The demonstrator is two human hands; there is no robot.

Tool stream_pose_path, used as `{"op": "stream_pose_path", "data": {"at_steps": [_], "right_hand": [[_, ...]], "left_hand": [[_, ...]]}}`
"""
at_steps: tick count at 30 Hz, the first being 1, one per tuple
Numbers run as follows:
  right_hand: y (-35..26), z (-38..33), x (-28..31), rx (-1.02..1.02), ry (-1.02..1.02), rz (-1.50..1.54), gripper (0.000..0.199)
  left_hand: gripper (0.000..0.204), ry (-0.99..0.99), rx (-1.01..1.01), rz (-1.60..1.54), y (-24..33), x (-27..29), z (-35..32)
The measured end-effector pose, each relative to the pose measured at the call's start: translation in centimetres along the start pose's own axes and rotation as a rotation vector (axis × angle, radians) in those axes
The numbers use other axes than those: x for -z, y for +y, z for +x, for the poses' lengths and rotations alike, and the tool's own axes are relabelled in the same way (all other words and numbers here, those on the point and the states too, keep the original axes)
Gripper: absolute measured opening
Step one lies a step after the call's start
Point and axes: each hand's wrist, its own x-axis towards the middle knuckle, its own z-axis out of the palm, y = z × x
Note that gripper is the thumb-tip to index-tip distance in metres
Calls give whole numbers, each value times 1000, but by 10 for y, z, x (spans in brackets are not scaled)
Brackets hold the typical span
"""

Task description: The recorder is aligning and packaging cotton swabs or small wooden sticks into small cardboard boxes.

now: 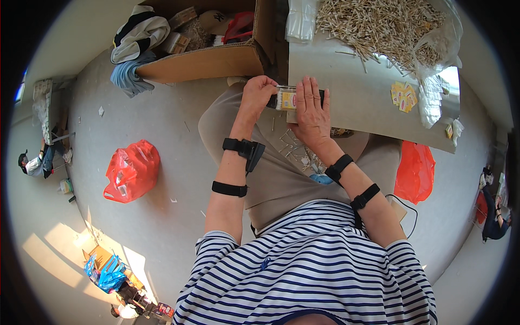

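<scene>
At the table's left edge lies a small flat pack of cotton swabs (286, 100) with a yellow label card, dark material showing at both its ends. My left hand (257, 96) pinches the pack's left end between thumb and fingers. Flat over its right part rests my right hand (312, 115), fingers stretched out and covering some of it. Farther off on the table (346, 100) is a large heap of loose cotton swabs (374, 27). Several yellow label cards (403, 96) lie right of my right hand.
Clear plastic bags (300, 20) sit by the heap. A cardboard box (203, 64) with mixed items stands at the far left. Red plastic bags lie on the floor at left (132, 170) and right (415, 172). Stray swabs (295, 143) are scattered below my hands. Other people are in the distance.
</scene>
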Motion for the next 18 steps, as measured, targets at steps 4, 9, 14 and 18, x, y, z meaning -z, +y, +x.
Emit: {"op": "stream_pose_path", "data": {"at_steps": [4,9,14,18], "right_hand": [[0,0,-1,0,4,3,126],[-1,0,-3,7,23,-8,123],[-1,0,-3,-1,24,-18,122],[-3,0,0,4,21,-1,122]], "left_hand": [[8,44,130,-371,-4,-1,-9],[8,11,106,-432,-16,-2,-5],[8,-49,110,-431,-12,-1,-8],[11,-10,18,-375,-17,-2,-5]]}}
